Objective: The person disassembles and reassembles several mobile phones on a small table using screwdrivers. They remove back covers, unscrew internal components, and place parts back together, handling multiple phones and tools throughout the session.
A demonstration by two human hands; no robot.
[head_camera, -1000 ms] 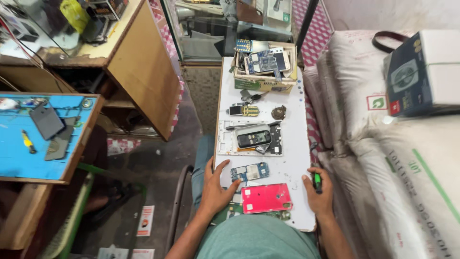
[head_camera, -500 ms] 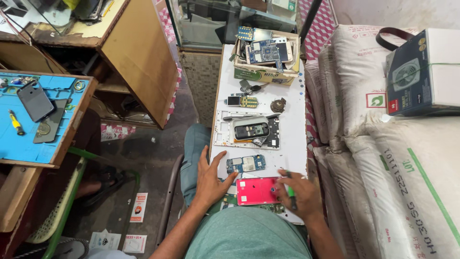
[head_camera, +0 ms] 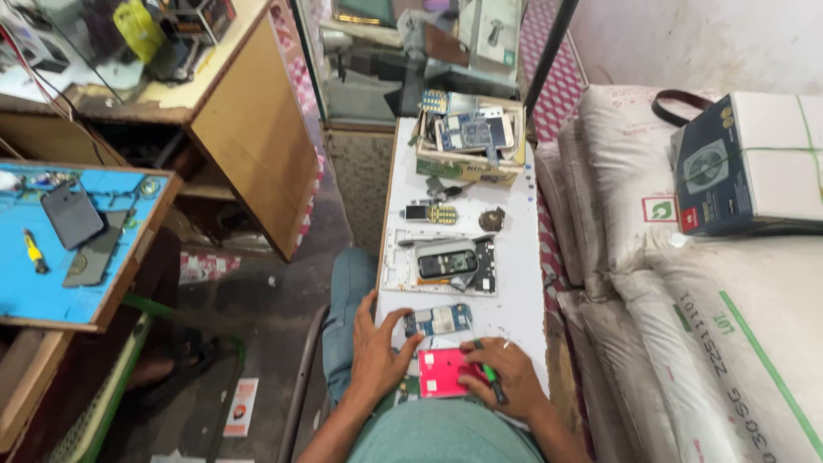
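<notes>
A pink phone shell lies at the near end of a narrow white table. My right hand rests on its right side and grips a small green-handled screwdriver. My left hand lies flat at the table's left edge, fingers spread, touching the pink shell's left side. Just beyond my fingers sits a blue phone circuit board.
A white phone frame with a black handset lies mid-table, a small keypad phone beyond it, and a cardboard box of phone parts at the far end. White sacks and a boxed item crowd the right. A blue work mat sits left.
My right hand has moved left from the table's right edge onto the pink shell, carrying the screwdriver. My left hand has stayed beside the shell.
</notes>
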